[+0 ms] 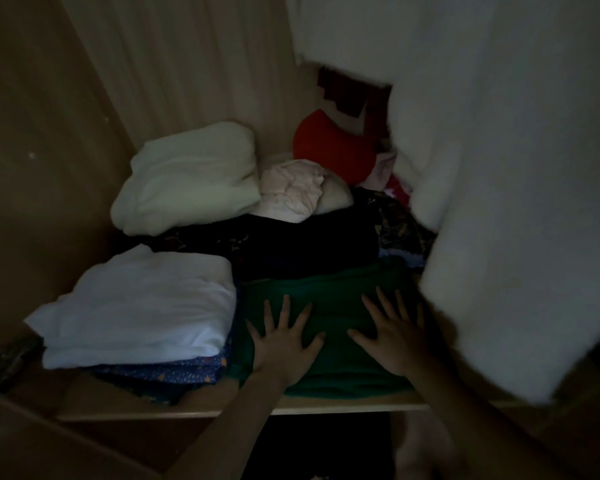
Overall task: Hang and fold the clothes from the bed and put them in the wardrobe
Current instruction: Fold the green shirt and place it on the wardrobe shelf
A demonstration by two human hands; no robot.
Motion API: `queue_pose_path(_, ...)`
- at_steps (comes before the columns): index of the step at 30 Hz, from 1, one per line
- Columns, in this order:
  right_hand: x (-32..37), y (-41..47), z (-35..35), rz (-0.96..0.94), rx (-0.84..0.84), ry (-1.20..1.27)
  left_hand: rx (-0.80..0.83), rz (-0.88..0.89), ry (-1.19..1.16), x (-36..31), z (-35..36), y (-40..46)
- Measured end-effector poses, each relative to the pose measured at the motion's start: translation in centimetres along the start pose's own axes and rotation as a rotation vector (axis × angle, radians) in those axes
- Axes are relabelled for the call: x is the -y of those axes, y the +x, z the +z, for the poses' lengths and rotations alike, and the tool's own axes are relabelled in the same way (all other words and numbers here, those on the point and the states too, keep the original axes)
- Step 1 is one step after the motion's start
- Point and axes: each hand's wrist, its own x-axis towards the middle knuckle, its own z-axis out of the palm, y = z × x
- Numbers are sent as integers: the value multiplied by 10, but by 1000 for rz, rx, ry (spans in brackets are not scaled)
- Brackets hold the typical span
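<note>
While no writing shows, left hand (284,344) and right hand (394,337) press green garment (340,296).

The single head-worn camera looks forward and steeply down, close above a wardrobe shelf (326,408). Its wide lens bends the wardrobe's side walls. No second view exists.

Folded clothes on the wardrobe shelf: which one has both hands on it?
The green garment at the front; the left hand and right hand press flat on it.
</note>
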Motion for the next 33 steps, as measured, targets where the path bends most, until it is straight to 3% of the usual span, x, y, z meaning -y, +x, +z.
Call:
queue_pose_path(9,-4,1,-1,16,106,-12,-4,-8,27,-4,-5,-4)
queue_pose_path(12,-6,-9,-1,5,126,-41,-206,106,188,-8,-4,-23)
queue_pose_path(15,-14,-37,-4,-23,48,-55,-286,203,233,-12,-3,-43)
queue_pose_path(26,-31,-169,-10,172,-117,-17,-251,470,350,-56,-19,-112)
queue_pose_path(33,-15,-275,9,409,-245,-101,-291,809,265,-77,-14,-164)
